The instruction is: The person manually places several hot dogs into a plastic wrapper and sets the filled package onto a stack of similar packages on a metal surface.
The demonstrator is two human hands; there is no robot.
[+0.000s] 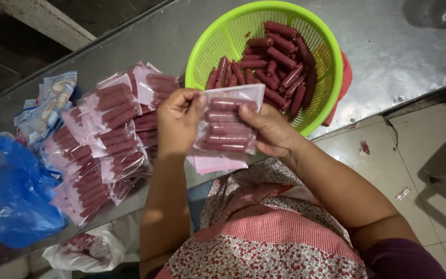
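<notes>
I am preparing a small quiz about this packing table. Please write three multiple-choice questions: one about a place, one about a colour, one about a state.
1. Where does the pile of filled bags lie?
A. beside the left hand
B. inside the basket
C. on the floor

2. What colour is the basket?
A. blue
B. white
C. bright green

3. In what state is the clear bag between the hands?
A. empty
B. filled with a row of red sausages
C. torn in two pieces

Answers:
1 A: the pile rests on the metal table, just outward of the left hand.
2 C: its mesh wall is bright green around the loose sausages.
3 B: several sausages lie stacked inside it, while the left hand and the right hand hold its sides.
</notes>
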